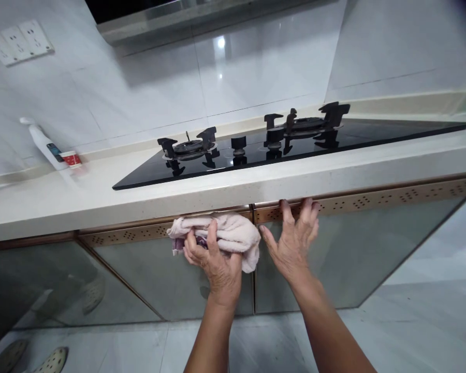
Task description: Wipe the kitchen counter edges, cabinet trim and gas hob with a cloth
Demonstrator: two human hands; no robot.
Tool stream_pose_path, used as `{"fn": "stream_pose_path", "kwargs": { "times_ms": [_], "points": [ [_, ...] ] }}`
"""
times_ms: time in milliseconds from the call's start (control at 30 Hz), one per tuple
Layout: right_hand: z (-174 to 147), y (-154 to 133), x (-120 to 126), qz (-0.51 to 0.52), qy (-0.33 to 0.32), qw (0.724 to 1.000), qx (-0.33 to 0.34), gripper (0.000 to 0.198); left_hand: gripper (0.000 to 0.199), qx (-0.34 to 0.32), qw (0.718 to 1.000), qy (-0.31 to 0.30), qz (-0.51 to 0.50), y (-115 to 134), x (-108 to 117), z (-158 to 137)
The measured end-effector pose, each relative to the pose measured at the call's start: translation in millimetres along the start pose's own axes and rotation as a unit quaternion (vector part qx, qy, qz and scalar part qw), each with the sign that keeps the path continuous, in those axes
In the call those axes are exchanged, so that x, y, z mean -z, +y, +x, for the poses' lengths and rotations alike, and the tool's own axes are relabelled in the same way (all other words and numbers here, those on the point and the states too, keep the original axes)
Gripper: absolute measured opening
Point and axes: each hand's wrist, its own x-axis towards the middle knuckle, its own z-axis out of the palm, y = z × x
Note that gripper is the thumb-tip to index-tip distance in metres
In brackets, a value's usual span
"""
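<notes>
Cloth: pale pink, thick, bunched fabric cloth [236, 233] w/ a purple patch at its lower L corner; lies across the top of the L door, its R end by the gap btwn doors.
L hand: left hand [217, 267] grips the cloth from below & in front; fingers bent & pinching the folds, index finger laid up over them.
R hand: right hand [297, 248], no cloth in it; fingers spread, tips at the upper edge of the R door's rail, thumb held apart, toward the gap.
Doors: two grey-green, glossy, flat cabinet doors [353, 254], side by side; narrow dark gap btwn them.
Rails: copper-coloured metal strips w/ punched dots [373, 199], along door tops, just under the desk edge.
Desk: cream-white, smooth, stone-like desk [85, 197] above the doors.
Hob: black, glossy, glass-topped gas hob [151, 176] on the desk; 2 burners w/ dark pan supports, 2 black round knobs [238, 142] btwn them.
Desk, L end: slim white bottle-like container [42, 140] w/ dark label; small red-and-white cup [70, 158] just beside it.
Wall: pale grey, shiny tiles [256, 67]; white socket panel [19, 42] upper L.
Floor: pale tiles; cream clog w/ holes [52, 360], lower L.
</notes>
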Motion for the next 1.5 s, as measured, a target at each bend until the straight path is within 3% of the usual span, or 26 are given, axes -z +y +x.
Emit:
{"fn": "stream_pose_path", "kwargs": {
  "times_ms": [133,367,500,633,800,900,1067,1267,1500],
  "points": [
    [0,0,0,-0.002,0.001,1.0,-0.001,0.081,0.065,0.051,0.998,0.043,-0.002,-18,0,10],
    [0,-2,0,-0.002,0.002,1.0,0.001,0.084,0.071,0.19,0.972,0.125,-0.06,-71,3,35],
    [0,-3,-2,0.001,-0.008,1.0,-0.001,0.089,0.073,0.208,0.965,0.129,-0.095,-85,8,41],
    [1,-4,-9,-0.018,-0.003,1.0,0.004,0.097,0.076,0.14,0.985,0.098,-0.041,-78,9,31],
    [1,-4,-12,-0.029,0.005,1.0,0.004,0.097,0.05,-0.1,0.995,0.002,0.017,-40,-8,4],
    [1,-3,-10,-0.026,0.001,1.0,-0.004,0.09,0.047,-0.168,0.985,-0.023,0.014,-10,-22,-6],
    [1,3,-3,-0.027,-0.026,0.999,0.01,0.09,0.049,-0.149,0.989,-0.021,0.008,4,-26,-8],
    [0,10,2,-0.042,-0.018,0.999,0.03,0.087,0.04,-0.101,0.994,0.025,0.016,-38,-17,-9],
    [-3,9,-2,-0.035,-0.014,0.999,0.019,0.086,0.063,0.063,0.994,0.092,0.0,-81,-19,-7]
  ]
}}
